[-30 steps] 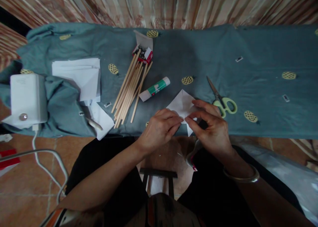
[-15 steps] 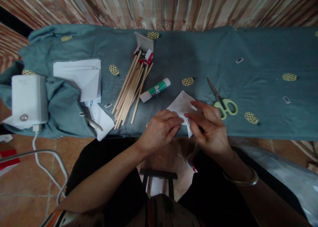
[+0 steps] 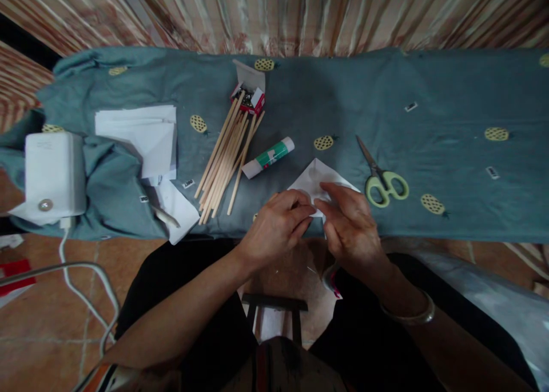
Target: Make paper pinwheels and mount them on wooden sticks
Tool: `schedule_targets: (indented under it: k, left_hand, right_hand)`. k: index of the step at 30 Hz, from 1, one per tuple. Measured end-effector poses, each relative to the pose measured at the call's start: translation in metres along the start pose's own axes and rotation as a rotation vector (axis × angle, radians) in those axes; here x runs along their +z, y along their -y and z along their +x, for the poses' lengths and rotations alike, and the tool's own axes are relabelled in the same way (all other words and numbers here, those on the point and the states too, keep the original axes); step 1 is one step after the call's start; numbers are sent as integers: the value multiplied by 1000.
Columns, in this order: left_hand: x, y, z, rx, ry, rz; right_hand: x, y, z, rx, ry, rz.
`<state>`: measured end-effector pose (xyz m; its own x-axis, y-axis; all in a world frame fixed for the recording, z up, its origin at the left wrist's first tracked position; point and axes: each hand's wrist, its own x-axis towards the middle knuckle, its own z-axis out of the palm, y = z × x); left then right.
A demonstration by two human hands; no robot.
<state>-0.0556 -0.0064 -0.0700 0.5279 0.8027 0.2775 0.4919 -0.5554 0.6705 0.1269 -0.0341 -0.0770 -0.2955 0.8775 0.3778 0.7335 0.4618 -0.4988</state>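
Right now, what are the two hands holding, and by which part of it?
Both the left hand and the right hand pinch the folded white paper at its near edge; its far corner lies free.

Left hand (image 3: pixel 277 229) and right hand (image 3: pixel 349 227) hide the near half of the folded paper (image 3: pixel 315 177).

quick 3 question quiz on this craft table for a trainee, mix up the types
1. True or false: the scissors lie to the right of the white paper.
2. What lies between the wooden sticks and the paper? A glue stick; B stapler; C cup.
3. Fill in: the left hand and right hand both pinch the ____.
Key: 1 true; 2 A; 3 white paper.
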Motion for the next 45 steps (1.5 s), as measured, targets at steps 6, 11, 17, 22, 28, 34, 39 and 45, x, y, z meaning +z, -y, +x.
schedule_targets:
  k: [6, 11, 17, 22, 28, 34, 39, 45]
  left_hand:
    - [0, 0, -1, 33, 5, 39]
    - [-5, -1, 1, 67, 40, 73]
    - [-20, 6, 4, 88, 59, 157]
    - [-28, 11, 5, 85, 57, 217]
    - [-22, 0, 3, 87, 35, 225]
    - [-7, -12, 1, 186, 83, 261]
    - [-4, -14, 2, 177, 128, 326]
    - [-3, -17, 2, 212, 84, 373]
  right_hand:
    - [-17, -11, 7, -2, 1, 11]
    - [-27, -21, 18, 119, 4, -64]
    - [-38, -25, 18, 314, -16, 47]
    - [-44, -24, 11, 487, 74, 188]
    - [-46, -18, 7, 480, 120, 242]
    - [-49, -16, 1, 537, 99, 218]
    - [-50, -14, -2, 511, 108, 198]
    - [-53, -14, 0, 232, 100, 12]
